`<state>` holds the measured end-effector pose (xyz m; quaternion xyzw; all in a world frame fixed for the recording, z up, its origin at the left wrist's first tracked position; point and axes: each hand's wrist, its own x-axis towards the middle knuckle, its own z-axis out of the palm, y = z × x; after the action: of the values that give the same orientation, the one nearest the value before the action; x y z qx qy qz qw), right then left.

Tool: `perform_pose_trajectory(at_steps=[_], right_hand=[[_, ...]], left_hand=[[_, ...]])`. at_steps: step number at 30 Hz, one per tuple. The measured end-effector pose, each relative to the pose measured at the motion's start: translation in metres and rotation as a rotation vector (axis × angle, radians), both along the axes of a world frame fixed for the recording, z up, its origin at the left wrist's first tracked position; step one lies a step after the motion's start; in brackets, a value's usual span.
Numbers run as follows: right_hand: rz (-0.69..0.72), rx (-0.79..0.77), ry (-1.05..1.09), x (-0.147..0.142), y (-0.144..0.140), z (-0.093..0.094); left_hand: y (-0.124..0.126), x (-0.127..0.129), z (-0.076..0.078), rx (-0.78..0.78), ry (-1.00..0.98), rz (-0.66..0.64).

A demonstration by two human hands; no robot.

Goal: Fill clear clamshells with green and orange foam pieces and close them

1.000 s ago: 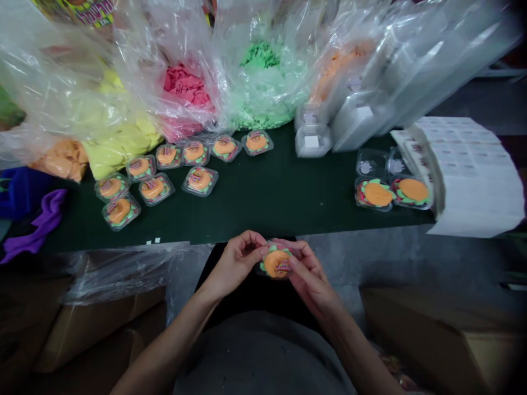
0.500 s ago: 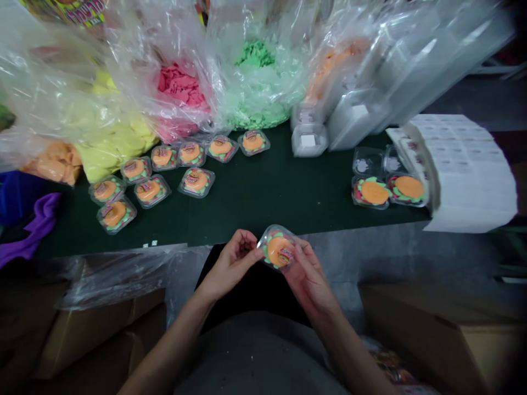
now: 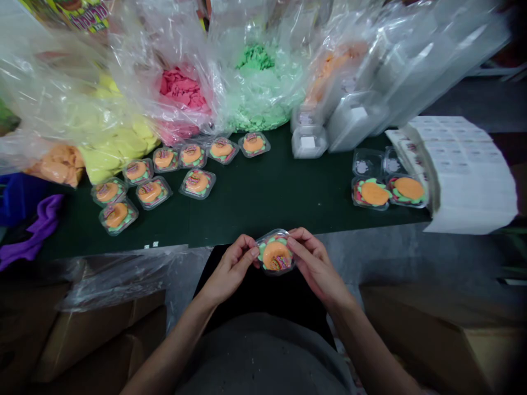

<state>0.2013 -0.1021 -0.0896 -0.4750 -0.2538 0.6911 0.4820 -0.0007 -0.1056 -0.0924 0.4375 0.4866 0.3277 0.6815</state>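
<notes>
Between my two hands, just off the table's front edge, is a clear plastic clamshell box (image 3: 276, 255). Inside it lies a burger-shaped piece with an orange top, green and red edges, and a printed sticker on the lid. My left hand (image 3: 235, 263) pinches the box's left side with thumb and fingers. On the opposite side, my right hand (image 3: 313, 258) grips the upper right edge. Two open clamshell boxes (image 3: 373, 193) with orange-topped burgers sit at the right of the table, their lids folded back.
Several closed burger boxes (image 3: 197, 182) stand on the left of the dark green table (image 3: 263, 192). Behind them are bags of yellow (image 3: 119, 145), pink (image 3: 183, 90) and green (image 3: 257, 109) material. Stacked empty clamshells (image 3: 357, 118) and sticker sheets (image 3: 465, 170) occupy the right. Cardboard boxes (image 3: 94, 329) lie below.
The held box has turned so that its sticker sits nearer my body. My right hand has shifted from the lower right side up to the upper right edge.
</notes>
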Motion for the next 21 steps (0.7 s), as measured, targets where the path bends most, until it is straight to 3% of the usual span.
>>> perform_pose_trajectory(at_steps=[9, 14, 21], right_hand=[[0.019, 0.081, 0.013, -0.006, 0.024, 0.006], [0.002, -0.003, 0.087, -0.006, 0.026, 0.009], [0.012, 0.013, 0.065, -0.008, 0.028, 0.006]], left_hand=[[0.008, 0.000, 0.007, 0.153, 0.035, 0.159], [0.009, -0.002, 0.004, 0.095, -0.034, 0.184], [0.013, -0.002, 0.003, -0.003, -0.066, 0.179]])
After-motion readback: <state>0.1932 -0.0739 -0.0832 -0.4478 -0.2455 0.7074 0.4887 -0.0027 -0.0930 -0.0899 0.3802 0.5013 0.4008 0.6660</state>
